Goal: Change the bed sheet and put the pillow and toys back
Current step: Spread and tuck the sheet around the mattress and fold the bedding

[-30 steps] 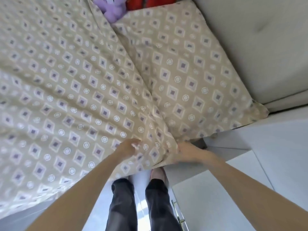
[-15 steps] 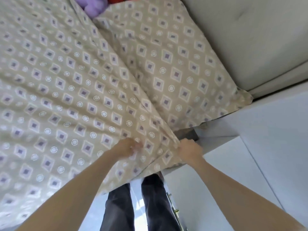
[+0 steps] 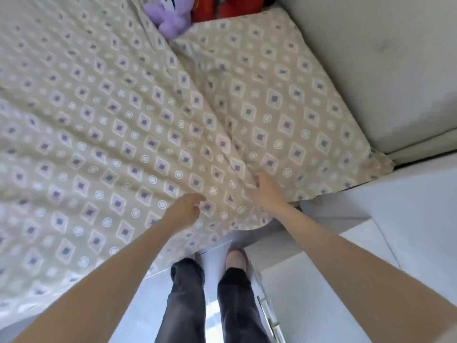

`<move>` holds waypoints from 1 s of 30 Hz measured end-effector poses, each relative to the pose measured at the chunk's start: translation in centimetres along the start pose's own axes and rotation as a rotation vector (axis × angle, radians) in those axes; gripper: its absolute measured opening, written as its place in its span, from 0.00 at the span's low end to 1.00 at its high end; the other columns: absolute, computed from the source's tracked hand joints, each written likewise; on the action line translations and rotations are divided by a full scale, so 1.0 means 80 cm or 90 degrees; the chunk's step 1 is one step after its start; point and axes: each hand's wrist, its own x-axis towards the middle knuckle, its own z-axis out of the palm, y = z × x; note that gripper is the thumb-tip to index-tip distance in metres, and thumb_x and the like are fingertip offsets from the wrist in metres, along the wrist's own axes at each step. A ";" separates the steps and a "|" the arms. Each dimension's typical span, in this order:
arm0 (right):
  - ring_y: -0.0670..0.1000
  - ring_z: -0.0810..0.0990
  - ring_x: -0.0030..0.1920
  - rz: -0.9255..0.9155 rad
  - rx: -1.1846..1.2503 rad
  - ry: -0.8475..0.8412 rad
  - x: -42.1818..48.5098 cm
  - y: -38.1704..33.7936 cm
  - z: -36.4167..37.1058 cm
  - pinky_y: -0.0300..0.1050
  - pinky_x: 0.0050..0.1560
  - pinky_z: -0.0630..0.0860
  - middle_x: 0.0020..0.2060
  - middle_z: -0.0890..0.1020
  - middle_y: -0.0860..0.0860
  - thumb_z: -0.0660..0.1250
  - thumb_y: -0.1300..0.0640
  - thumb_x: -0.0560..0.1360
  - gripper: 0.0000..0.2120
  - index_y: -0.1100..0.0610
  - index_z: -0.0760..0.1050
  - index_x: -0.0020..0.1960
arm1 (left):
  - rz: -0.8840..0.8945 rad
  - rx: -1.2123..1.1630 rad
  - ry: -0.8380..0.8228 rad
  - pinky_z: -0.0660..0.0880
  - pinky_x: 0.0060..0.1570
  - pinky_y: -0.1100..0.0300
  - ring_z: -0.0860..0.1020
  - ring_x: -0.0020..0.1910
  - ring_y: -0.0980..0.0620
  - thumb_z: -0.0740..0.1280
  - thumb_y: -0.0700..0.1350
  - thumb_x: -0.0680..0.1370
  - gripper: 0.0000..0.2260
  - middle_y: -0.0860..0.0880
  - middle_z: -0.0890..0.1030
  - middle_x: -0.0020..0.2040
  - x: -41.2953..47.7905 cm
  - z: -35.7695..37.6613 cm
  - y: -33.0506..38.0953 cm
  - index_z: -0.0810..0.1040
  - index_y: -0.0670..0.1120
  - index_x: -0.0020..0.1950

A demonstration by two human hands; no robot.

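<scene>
A beige bed sheet [image 3: 103, 134] with purple diamonds and white rings covers the bed. A pillow [image 3: 284, 100] in the same pattern lies at the head, against the headboard. My left hand [image 3: 186, 210] pinches the sheet near its corner at the bed's near edge. My right hand [image 3: 268, 188] grips a fold of the sheet where it meets the pillow's near edge. A purple plush toy [image 3: 170, 19] and a red toy [image 3: 212, 9] sit at the far end of the pillow.
A cream padded headboard [image 3: 371, 58] stands to the right. A white bedside cabinet [image 3: 395, 219] with a metal handle [image 3: 268, 315] is beside the bed. My legs and feet stand on the pale floor [image 3: 138, 305] below.
Both hands have moved up onto the bed with the sheet corner; the right hand now sits at the pillow's edge. The view tilted, showing more of the toys.
</scene>
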 end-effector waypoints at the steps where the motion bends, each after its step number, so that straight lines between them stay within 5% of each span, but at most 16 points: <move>1: 0.55 0.78 0.56 -0.016 -0.012 0.027 0.009 -0.019 0.000 0.55 0.57 0.75 0.56 0.79 0.50 0.63 0.49 0.76 0.21 0.53 0.69 0.67 | -0.004 -0.011 0.016 0.72 0.51 0.60 0.74 0.60 0.49 0.54 0.36 0.79 0.19 0.48 0.72 0.68 0.002 -0.016 -0.006 0.72 0.49 0.67; 9: 0.53 0.78 0.51 -0.022 0.000 0.040 0.093 -0.157 0.004 0.47 0.54 0.74 0.56 0.79 0.48 0.63 0.52 0.75 0.21 0.50 0.69 0.67 | -0.041 -0.078 0.086 0.72 0.52 0.59 0.72 0.63 0.47 0.56 0.36 0.80 0.19 0.47 0.67 0.71 0.032 -0.143 -0.077 0.70 0.48 0.70; 16: 0.59 0.73 0.64 0.039 -0.006 0.074 0.179 -0.257 0.014 0.52 0.62 0.72 0.67 0.73 0.53 0.64 0.54 0.76 0.28 0.53 0.61 0.74 | -0.073 -0.085 0.147 0.69 0.57 0.58 0.69 0.66 0.48 0.55 0.37 0.80 0.21 0.47 0.68 0.70 0.058 -0.243 -0.142 0.68 0.50 0.71; 21: 0.55 0.78 0.53 0.082 0.004 0.066 0.240 -0.293 0.013 0.47 0.49 0.77 0.58 0.77 0.53 0.62 0.58 0.77 0.26 0.57 0.60 0.73 | -0.067 -0.136 0.150 0.66 0.49 0.63 0.71 0.52 0.55 0.56 0.37 0.80 0.20 0.49 0.66 0.70 0.096 -0.271 -0.155 0.68 0.51 0.71; 23: 0.58 0.76 0.60 0.083 0.022 0.048 0.272 -0.305 0.014 0.49 0.57 0.75 0.66 0.73 0.54 0.62 0.57 0.77 0.30 0.55 0.56 0.76 | -0.071 -0.154 0.160 0.66 0.50 0.64 0.73 0.48 0.54 0.55 0.37 0.80 0.20 0.50 0.67 0.70 0.122 -0.279 -0.154 0.68 0.52 0.70; 25: 0.58 0.71 0.66 0.088 0.046 0.024 0.296 -0.314 0.012 0.50 0.62 0.71 0.72 0.66 0.53 0.63 0.54 0.77 0.34 0.53 0.51 0.78 | -0.075 -0.152 0.161 0.68 0.52 0.62 0.73 0.52 0.53 0.55 0.38 0.81 0.20 0.50 0.67 0.70 0.143 -0.285 -0.149 0.69 0.52 0.70; 30: 0.53 0.77 0.58 0.083 0.154 -0.031 0.358 -0.339 0.001 0.47 0.57 0.74 0.64 0.75 0.52 0.71 0.49 0.72 0.32 0.56 0.65 0.72 | -0.067 -0.183 0.165 0.65 0.57 0.63 0.70 0.64 0.49 0.56 0.36 0.80 0.20 0.47 0.68 0.70 0.195 -0.300 -0.136 0.69 0.49 0.71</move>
